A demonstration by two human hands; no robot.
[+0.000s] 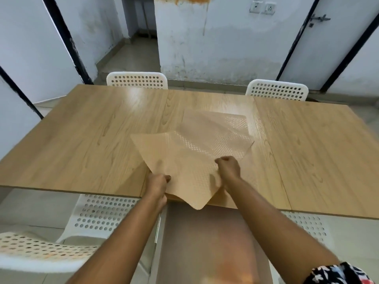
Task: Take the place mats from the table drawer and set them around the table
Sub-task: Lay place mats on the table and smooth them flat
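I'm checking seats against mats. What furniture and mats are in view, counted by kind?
White perforated chairs: 4
Wooden table: 1
Open drawer: 1
Tan place mats: at least 2, overlapping
Total: at least 8

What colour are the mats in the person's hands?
The mats are pale tan with a fine lattice of small holes, seen best in the head view.

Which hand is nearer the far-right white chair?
Right. The right hand grips the place mats below that far-right chair; the left hand is farther left, at the near edge.
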